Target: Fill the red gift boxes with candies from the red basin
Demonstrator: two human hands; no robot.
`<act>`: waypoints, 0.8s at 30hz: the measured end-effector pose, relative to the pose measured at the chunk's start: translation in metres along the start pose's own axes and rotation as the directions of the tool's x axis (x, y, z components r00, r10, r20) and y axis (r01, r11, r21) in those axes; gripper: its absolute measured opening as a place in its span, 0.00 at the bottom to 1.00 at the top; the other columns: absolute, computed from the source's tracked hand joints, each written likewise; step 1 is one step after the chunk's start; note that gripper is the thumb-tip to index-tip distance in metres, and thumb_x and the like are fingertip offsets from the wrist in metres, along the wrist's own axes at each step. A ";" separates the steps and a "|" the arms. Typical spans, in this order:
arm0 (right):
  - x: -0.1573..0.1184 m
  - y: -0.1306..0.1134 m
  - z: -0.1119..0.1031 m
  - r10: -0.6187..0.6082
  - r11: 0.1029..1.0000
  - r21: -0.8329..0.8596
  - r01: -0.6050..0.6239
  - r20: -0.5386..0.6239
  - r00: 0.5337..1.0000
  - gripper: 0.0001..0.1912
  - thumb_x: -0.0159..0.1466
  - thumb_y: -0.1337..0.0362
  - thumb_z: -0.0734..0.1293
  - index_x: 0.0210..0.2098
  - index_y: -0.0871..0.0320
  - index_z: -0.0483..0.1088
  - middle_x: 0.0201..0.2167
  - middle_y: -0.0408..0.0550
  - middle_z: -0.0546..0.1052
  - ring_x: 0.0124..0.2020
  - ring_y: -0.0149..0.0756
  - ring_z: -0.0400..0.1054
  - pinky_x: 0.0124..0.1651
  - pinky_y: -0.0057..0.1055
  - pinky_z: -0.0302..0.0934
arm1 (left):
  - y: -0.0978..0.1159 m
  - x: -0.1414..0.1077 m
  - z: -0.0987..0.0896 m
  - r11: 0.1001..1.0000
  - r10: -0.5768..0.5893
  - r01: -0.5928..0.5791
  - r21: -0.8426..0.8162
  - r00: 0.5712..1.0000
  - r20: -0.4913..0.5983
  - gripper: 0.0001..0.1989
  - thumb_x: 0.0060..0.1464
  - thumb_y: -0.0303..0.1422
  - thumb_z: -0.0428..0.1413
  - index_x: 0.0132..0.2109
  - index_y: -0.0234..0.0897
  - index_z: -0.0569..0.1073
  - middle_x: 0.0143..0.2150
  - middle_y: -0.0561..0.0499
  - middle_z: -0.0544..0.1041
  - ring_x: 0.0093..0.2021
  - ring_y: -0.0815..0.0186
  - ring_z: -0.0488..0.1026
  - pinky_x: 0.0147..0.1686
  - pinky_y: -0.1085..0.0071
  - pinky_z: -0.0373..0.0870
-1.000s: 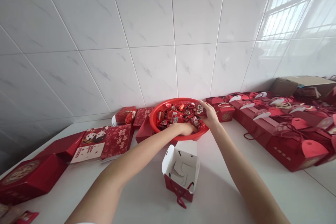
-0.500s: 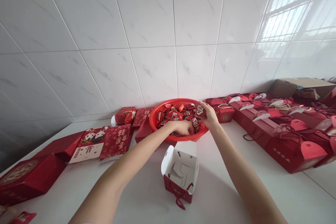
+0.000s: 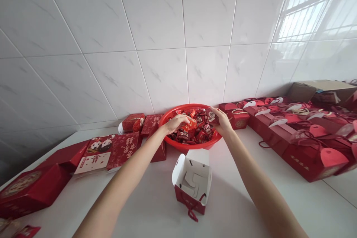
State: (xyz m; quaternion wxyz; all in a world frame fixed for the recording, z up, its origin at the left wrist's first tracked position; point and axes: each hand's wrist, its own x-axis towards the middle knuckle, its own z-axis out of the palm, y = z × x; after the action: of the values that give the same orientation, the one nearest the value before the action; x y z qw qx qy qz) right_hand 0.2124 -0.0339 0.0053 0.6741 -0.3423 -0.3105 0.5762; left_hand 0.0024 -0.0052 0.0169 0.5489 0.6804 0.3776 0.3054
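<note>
My left hand (image 3: 177, 122) is over the left part of a red plastic basket (image 3: 174, 145), its fingers closed on a shiny orange-red candy packet (image 3: 191, 123). At the basket's right rim, my right hand (image 3: 222, 120) grips a dark red candy packet (image 3: 212, 116) with pale lettering. Many wrapped candies (image 3: 201, 135) in red and brown fill the basket. In front of it stands a small red gift box (image 3: 189, 201) with its top open, white inside and with a red cord hanging from the near side.
Rows of red gift boxes (image 3: 299, 158) with cords line the right side, a cardboard box (image 3: 329, 86) behind them. To the left lie red printed packages (image 3: 121, 150) and larger red boxes (image 3: 33, 189). A tiled wall (image 3: 158, 78) rises behind the white tabletop (image 3: 150, 197).
My left hand has come up from among the candies and shifted left, now with an orange-red packet in its fingers. My right hand stays at the rim with its packet.
</note>
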 end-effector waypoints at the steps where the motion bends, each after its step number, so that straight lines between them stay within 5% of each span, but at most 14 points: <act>1: 0.000 0.000 0.000 0.006 1.000 -0.007 -0.006 0.009 1.000 0.09 0.49 0.61 0.77 0.27 0.54 0.75 0.24 0.40 0.79 0.25 0.35 0.73 0.24 0.28 0.66 | -0.001 0.001 0.000 1.000 0.005 -0.006 -0.020 1.000 -0.018 0.08 0.43 0.34 0.57 0.28 0.34 0.79 0.31 0.47 0.80 0.29 0.67 0.72 0.29 0.72 0.67; 9: -0.001 -0.001 0.001 0.023 0.999 -0.040 -0.019 0.100 0.995 0.11 0.47 0.60 0.79 0.26 0.54 0.75 0.24 0.40 0.80 0.26 0.36 0.74 0.27 0.28 0.70 | -0.005 0.004 0.002 0.999 0.014 -0.017 -0.031 0.994 -0.109 0.10 0.42 0.37 0.64 0.29 0.35 0.78 0.32 0.49 0.80 0.38 0.63 0.74 0.41 0.67 0.68; 16: -0.001 0.002 0.002 0.026 0.999 -0.040 -0.022 0.123 0.992 0.12 0.49 0.59 0.79 0.26 0.56 0.75 0.23 0.43 0.80 0.25 0.36 0.74 0.26 0.29 0.69 | 0.005 0.010 0.011 0.989 0.138 -0.144 -0.031 0.980 -0.146 0.18 0.39 0.35 0.69 0.29 0.37 0.67 0.28 0.58 0.73 0.34 0.69 0.73 0.42 0.69 0.67; 24: 0.000 0.003 -0.002 0.009 1.000 -0.021 -0.006 0.152 0.988 0.16 0.42 0.64 0.82 0.28 0.57 0.76 0.24 0.42 0.80 0.25 0.35 0.74 0.25 0.27 0.68 | 0.015 0.035 0.030 0.961 0.211 -0.208 0.179 0.977 0.005 0.14 0.48 0.36 0.66 0.39 0.34 0.73 0.31 0.53 0.78 0.35 0.66 0.76 0.41 0.67 0.71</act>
State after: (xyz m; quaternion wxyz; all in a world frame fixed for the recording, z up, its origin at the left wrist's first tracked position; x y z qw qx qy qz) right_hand 0.2121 -0.0336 0.0013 0.6428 -0.3054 -0.3654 0.6000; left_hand 0.0481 0.0075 0.0253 0.4474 0.7608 0.3332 0.3316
